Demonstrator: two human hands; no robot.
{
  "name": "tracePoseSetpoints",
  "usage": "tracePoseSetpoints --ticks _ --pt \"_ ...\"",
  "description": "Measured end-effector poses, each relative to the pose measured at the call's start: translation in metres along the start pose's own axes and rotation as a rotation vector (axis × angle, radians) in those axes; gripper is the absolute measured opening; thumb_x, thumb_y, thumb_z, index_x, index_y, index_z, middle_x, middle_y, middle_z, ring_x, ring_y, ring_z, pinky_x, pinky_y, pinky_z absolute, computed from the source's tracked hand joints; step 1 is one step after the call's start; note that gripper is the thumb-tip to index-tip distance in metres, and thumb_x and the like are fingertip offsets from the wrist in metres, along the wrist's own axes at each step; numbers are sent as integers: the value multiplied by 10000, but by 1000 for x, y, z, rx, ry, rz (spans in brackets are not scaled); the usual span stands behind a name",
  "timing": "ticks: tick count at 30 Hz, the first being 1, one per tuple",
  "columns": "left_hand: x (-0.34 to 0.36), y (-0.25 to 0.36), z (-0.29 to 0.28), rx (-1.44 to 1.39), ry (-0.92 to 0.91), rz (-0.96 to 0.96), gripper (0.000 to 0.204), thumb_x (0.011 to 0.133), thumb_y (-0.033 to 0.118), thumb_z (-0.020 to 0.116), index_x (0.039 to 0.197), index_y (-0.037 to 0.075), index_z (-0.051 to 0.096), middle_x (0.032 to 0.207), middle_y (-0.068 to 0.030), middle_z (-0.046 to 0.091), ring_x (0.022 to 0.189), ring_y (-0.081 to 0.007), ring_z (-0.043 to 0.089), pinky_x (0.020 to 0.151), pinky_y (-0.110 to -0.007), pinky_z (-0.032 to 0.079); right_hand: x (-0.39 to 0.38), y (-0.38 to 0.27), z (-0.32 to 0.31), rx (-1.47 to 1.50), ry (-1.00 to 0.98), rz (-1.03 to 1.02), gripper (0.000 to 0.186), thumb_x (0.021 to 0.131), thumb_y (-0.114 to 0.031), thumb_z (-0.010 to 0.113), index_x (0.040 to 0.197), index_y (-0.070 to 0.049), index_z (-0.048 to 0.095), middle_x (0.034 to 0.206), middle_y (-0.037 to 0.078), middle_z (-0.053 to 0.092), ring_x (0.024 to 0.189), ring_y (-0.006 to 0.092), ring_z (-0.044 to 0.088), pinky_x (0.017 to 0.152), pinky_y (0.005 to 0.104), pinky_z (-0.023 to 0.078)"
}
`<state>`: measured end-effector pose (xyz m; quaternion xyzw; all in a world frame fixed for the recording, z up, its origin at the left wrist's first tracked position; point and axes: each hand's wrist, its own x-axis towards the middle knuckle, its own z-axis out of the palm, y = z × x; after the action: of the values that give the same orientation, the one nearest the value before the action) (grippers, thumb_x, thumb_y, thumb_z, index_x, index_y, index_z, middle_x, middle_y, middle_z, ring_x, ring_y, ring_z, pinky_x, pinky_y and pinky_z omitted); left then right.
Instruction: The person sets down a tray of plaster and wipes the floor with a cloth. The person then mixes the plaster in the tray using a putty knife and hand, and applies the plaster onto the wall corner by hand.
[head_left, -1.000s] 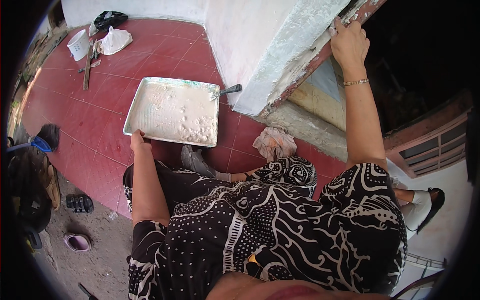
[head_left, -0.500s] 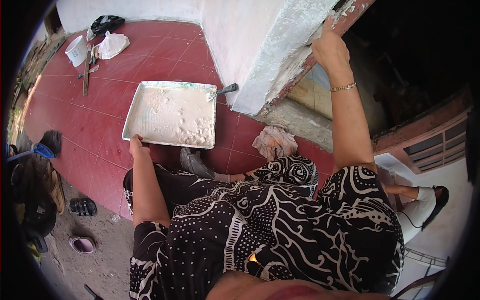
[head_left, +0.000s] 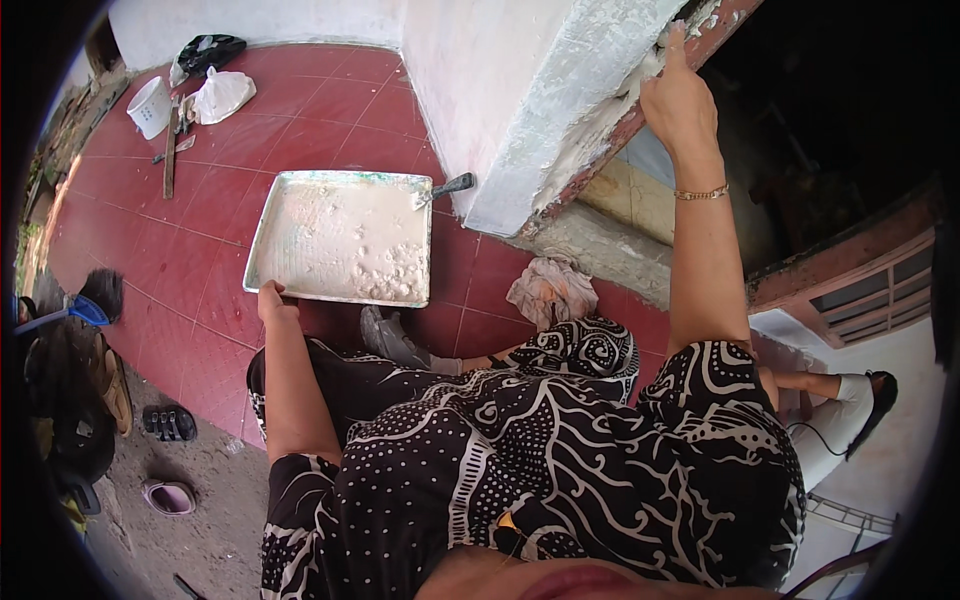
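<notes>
My left hand (head_left: 276, 302) grips the near left corner of a shallow metal tray (head_left: 246, 262). Pale, creamy paste (head_left: 340, 235) with lumps toward the near right covers its bottom. A putty knife (head_left: 450, 187) with a dark handle lies over the tray's right rim. High on the right, my right hand (head_left: 683, 112) reaches up to the wall's edge beside the reddish door frame (head_left: 628, 124). Its index finger is stretched against the rough, plastered joint, with the other fingers curled. I see no tool in that hand.
A crumpled cloth (head_left: 552, 292) lies on the red tiles by the doorway's sill (head_left: 600, 236). Farther back are a white bucket (head_left: 150, 107), a white plastic bag (head_left: 222, 95) and a wooden stick (head_left: 169, 165). A broom (head_left: 100, 300) and sandals (head_left: 169, 422) are at the left. Another person's arm (head_left: 805, 381) shows at the right.
My right hand has shifted slightly right and lower in the picture, and its index finger now extends upward along the joint. The left hand keeps hold of the tray, which sits slightly lower in view.
</notes>
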<state>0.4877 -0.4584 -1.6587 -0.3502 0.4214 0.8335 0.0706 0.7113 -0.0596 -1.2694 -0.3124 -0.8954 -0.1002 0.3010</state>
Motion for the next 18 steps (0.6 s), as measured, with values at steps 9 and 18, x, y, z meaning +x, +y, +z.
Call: tracePoseSetpoints --ticks 9,18 --pt "-7 -19 27 37 -19 32 104 580 -30 470 641 29 411 712 -82 440 619 -242 492 586 -384 464 29 27 35 -23 -88 87 714 762 -97 421 1379 -27 68 1012 290 560 961 401 550 851 439 413" --pt "-22 -17 19 -29 -51 16 107 584 -36 464 650 27 407 711 -85 444 612 -253 507 583 -390 480 32 32 16 -2 -174 123 725 792 -77 410 1386 -51 -5 1067 295 540 1029 383 531 894 439 391"
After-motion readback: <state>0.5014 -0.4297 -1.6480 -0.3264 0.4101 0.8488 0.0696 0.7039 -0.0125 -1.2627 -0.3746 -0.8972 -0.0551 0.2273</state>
